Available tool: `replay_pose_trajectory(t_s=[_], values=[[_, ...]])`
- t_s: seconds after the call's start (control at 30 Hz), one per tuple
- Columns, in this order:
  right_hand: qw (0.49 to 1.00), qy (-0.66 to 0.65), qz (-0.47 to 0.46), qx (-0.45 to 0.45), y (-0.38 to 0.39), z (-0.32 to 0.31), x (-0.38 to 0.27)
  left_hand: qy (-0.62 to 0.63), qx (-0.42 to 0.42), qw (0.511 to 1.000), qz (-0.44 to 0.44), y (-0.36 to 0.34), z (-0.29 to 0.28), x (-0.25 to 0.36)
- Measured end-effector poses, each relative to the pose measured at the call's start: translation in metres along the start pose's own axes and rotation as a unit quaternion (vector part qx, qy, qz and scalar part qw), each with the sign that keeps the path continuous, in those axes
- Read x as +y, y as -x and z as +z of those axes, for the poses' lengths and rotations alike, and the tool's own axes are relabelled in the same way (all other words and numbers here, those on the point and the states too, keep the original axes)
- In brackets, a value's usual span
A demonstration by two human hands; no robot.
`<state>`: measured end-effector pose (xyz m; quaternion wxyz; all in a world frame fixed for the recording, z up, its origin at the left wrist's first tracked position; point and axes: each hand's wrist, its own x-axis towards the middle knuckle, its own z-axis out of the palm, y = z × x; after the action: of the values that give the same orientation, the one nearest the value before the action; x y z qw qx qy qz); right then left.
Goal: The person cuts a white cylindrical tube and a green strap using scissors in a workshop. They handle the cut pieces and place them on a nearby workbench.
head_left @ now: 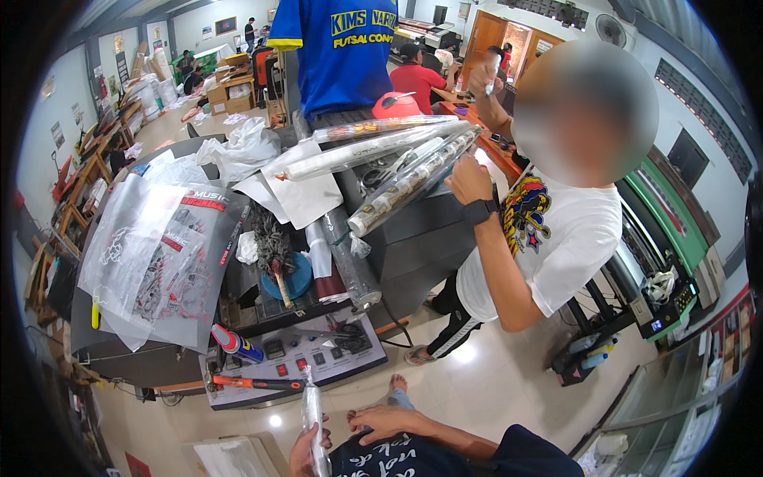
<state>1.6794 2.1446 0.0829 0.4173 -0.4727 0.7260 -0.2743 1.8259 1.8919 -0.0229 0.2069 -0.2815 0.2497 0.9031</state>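
At the bottom of the head view, my left hand (306, 445) grips an upright plastic-wrapped roll (312, 405). My right hand (376, 421) lies in front of my dark shirt, fingers loosely apart and holding nothing visible. Above the roll's tip, an orange-handled hammer (254, 382) lies on a grey control panel (350, 370) beside a blue spray can (242, 346). Beyond are several wrapped rolls (409, 183), printed clear sheets (143, 262) and a duster (270, 254) on a cluttered dark machine (397, 254).
At the right, a person in a white shirt (556, 246) holds a pen-like item (492, 75), other hand at the rolls. A green-framed printer (668, 238) stands behind them. A blue jersey (338, 71) hangs behind the clutter; more people (413, 79) are further back.
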Motion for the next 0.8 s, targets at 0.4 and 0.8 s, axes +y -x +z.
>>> replay_pose_trajectory(t_s=[0.4,0.8], values=[[1.0,0.011,0.019,-0.014,0.002,0.007,0.004,-0.032,0.029,0.999,0.032,0.01,0.019,-0.001],[0.98,0.065,0.186,0.009,0.071,0.081,0.085,-0.026,0.114,0.993,0.022,0.046,-0.028,-0.089]])
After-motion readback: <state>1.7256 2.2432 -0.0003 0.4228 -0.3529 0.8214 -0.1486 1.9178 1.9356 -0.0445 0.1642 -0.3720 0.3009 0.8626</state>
